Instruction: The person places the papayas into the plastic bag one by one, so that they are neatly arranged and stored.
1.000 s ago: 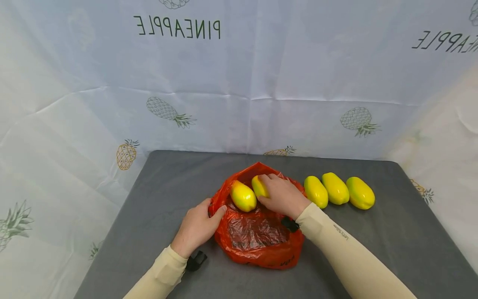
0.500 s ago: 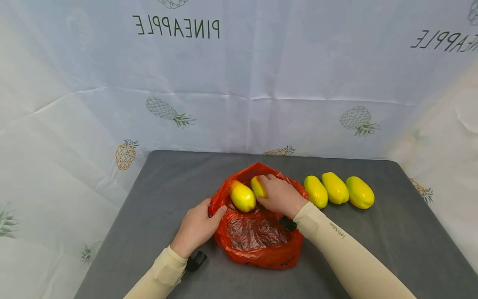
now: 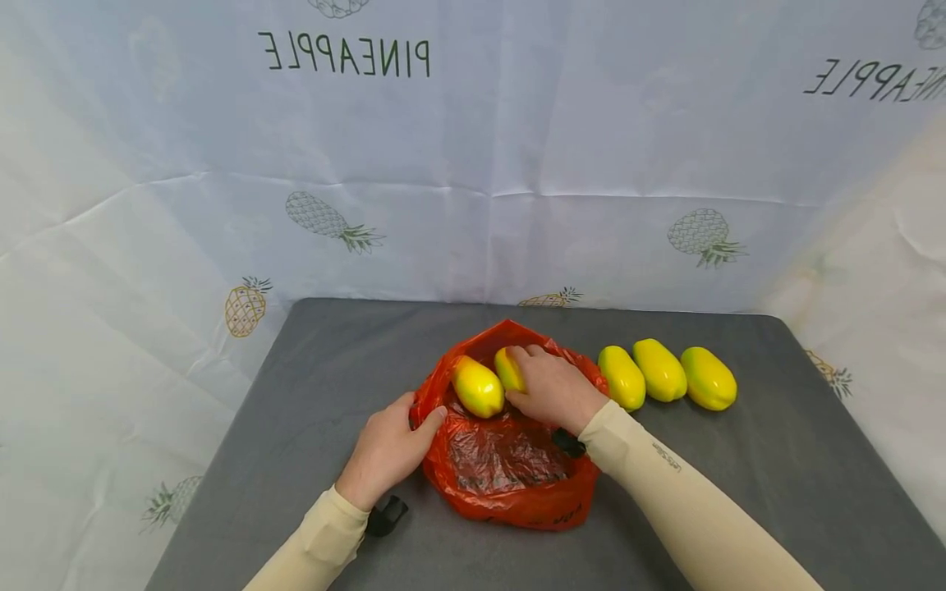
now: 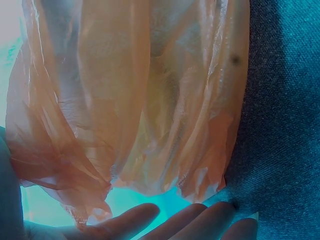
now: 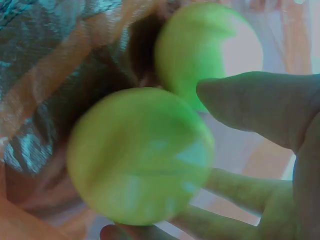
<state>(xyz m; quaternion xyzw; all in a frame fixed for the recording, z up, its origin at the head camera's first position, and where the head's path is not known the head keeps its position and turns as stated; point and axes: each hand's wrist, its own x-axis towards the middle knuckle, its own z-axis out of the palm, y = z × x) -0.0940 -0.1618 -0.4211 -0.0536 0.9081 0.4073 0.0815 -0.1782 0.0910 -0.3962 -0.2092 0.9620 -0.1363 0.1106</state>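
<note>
A red plastic bag (image 3: 510, 515) (image 4: 110, 100) lies with its mouth spread on the grey table. My left hand (image 3: 386, 450) holds the left rim, thumb inside the mouth and fingers outside. Within the bag are two yellow mangoes. My right hand (image 3: 556, 391) reaches in over the right-hand mango (image 3: 508, 369) (image 5: 137, 160), its fingers curled round the far side. In the right wrist view the thumb (image 5: 250, 102) stands slightly off that fruit, in front of the other mango (image 5: 195, 40). That second mango (image 3: 478, 388) lies close on the left.
Three more mangoes sit side by side right of the bag: a left one (image 3: 621, 377), a middle one (image 3: 659, 369) and a right one (image 3: 709, 378). The grey tabletop (image 3: 340, 353) ends at a white cloth backdrop (image 3: 473, 131) printed with pineapples.
Both hands, the bag and the fruit stay practically in place. Only a slight drift of the head view shows.
</note>
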